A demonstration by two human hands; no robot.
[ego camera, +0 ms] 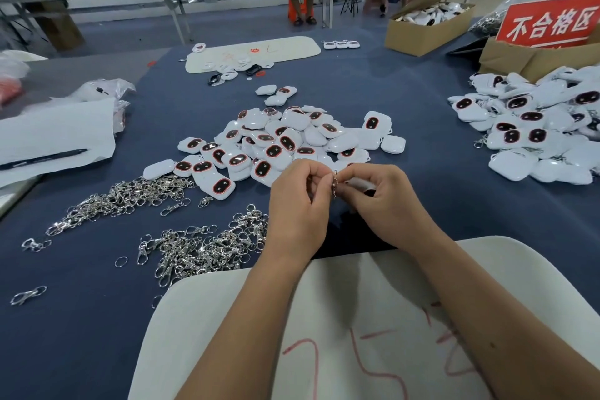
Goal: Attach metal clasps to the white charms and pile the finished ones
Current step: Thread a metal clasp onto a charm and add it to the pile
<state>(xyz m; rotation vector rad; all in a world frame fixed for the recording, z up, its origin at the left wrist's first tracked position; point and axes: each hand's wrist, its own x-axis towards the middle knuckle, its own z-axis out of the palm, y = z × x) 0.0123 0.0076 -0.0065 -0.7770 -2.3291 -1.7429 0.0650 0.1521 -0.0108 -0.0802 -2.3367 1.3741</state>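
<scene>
Two bare hands meet above the blue desk (422,204): left hand (300,204) pinching a silver metal clasp (334,183), right hand (381,201) gripping a white rounded charm (363,184). A slipping ring could drop the clasp among unfinished charms (285,140).

"不合格区" on the red sign (548,24)

Both forearms are bare, no sleeves in view; left hand (297,201) and right hand (381,201) wear no gloves.
</scene>
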